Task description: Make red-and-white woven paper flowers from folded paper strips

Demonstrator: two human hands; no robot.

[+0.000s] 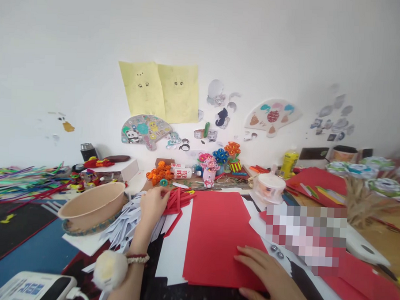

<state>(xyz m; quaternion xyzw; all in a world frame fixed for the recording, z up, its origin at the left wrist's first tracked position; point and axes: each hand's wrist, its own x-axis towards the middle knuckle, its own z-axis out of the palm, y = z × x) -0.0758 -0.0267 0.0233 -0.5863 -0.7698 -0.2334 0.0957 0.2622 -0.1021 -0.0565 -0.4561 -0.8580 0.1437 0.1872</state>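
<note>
Red paper sheets point(218, 235): landmark of this entry; a stack lying flat on the desk point(398, 211), portrait way, lower edges slightly uneven.

Right hand point(269, 277): laid over the near right corner of the red paper sheets; fingers spread, palm down, gripping nothing.

Left hand point(154, 205): beyond the far left corner of the sheets, fingers bent down at the folded red paper strips point(178, 202). Whether a strip is pinched cannot be told; the fingertips are partly hidden.

Folded red paper strips: loose heap, just beside the far left corner of the sheets.

Folded white paper strips point(124, 222): larger heap, left of the sheets, past the red strips.

White paper point(171, 261): protruding from under the left edge of the sheets.

Beige basin point(91, 200): well left of the sheets.

Two metal balls point(277, 251): near the right edge of the sheets.

Orange flower cluster point(161, 173): beyond the sheets, to the left.

Step in hand, as judged: sorting or picking among the folded red strips, sheets steadied by the right hand.

Next move, as judged: calls for a light fingertip pinch on one strip, without dragging its neighbours, right hand resting lightly.
</note>
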